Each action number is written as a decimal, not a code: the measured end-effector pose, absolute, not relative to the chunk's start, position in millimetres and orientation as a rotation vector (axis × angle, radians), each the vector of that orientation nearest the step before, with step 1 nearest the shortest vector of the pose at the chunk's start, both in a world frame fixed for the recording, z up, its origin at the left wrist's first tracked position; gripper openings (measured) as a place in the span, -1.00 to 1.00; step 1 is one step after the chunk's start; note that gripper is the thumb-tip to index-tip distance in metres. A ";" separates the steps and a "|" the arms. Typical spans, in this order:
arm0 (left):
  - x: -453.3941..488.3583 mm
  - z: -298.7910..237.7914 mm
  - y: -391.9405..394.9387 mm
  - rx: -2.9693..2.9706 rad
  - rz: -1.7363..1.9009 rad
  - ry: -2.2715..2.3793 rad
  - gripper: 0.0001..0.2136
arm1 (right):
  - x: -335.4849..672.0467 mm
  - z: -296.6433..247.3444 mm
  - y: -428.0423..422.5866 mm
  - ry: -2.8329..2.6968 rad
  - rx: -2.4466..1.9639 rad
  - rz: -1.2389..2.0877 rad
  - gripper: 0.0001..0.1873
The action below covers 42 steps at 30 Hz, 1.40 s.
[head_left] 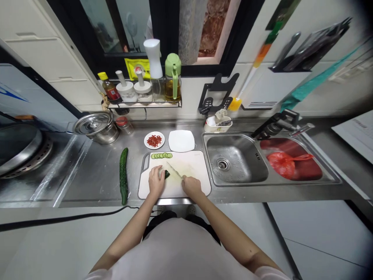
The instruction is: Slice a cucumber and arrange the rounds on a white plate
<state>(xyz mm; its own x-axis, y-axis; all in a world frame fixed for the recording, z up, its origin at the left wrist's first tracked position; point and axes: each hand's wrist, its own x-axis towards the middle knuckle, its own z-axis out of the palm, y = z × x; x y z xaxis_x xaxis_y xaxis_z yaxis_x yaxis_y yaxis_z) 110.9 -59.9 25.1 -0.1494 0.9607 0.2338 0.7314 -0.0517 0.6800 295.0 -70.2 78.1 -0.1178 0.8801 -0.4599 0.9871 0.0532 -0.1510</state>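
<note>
On the white cutting board (189,163), my left hand (156,182) curls its fingers against a short dark-green piece of cucumber (167,174). My right hand (191,186) grips the handle of a kitchen knife (174,170), whose blade points up and to the left, just right of the piece and apart from it. A row of overlapping cucumber slices (161,155) lies along the board's top left edge. Left of the board rests a long whole cucumber (124,177).
Behind the board stand a small plate of chopped red pieces (154,140) and a white square plate (181,140). To the right is a steel sink (236,155); a red plastic bag (282,163) lies in its second basin. A lidded pot (97,126) and bottle rack (145,104) stand left and behind.
</note>
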 end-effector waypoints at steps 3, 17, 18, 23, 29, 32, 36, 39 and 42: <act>111.8 35.1 -51.9 1.855 1.041 1.889 -0.72 | 301.0 80.4 -70.5 2.044 1.924 -0.599 -0.69; 151.8 68.2 -6.1 1.953 0.597 1.837 -0.72 | 316.8 87.6 -87.8 1.942 2.008 -0.626 -0.68; 153.9 65.8 -4.9 1.917 0.576 1.881 -0.72 | 321.3 89.1 -89.1 1.909 2.040 -0.639 -0.67; 166.5 49.1 -9.3 1.949 0.295 1.878 -0.74 | 342.5 89.9 -92.3 1.791 2.197 -0.683 -0.64; 184.3 38.7 -15.1 2.040 0.102 1.798 -0.68 | 350.0 85.8 -91.1 1.745 2.249 -0.687 -0.66; 190.4 37.2 -15.2 2.052 0.079 1.767 -0.75 | 350.7 84.4 -90.5 1.745 2.248 -0.679 -0.65; 195.1 36.9 -13.7 2.007 0.100 1.750 -0.83 | 352.1 81.8 -89.1 1.742 2.234 -0.667 -0.64; 197.8 38.0 -12.2 1.966 0.099 1.714 -0.86 | 353.9 78.4 -88.3 1.767 2.244 -0.646 -0.65; 201.1 39.0 -11.3 1.943 0.091 1.677 -0.84 | 356.2 74.9 -88.2 1.797 2.244 -0.626 -0.67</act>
<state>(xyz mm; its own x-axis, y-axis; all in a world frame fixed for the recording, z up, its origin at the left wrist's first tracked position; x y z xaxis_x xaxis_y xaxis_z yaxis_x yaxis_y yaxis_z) 201.1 -11.3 39.0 0.2132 0.9281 -0.3053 0.8897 -0.0553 0.4533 356.2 -88.2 74.9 0.1717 0.8802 -0.4424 0.9646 -0.2414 -0.1059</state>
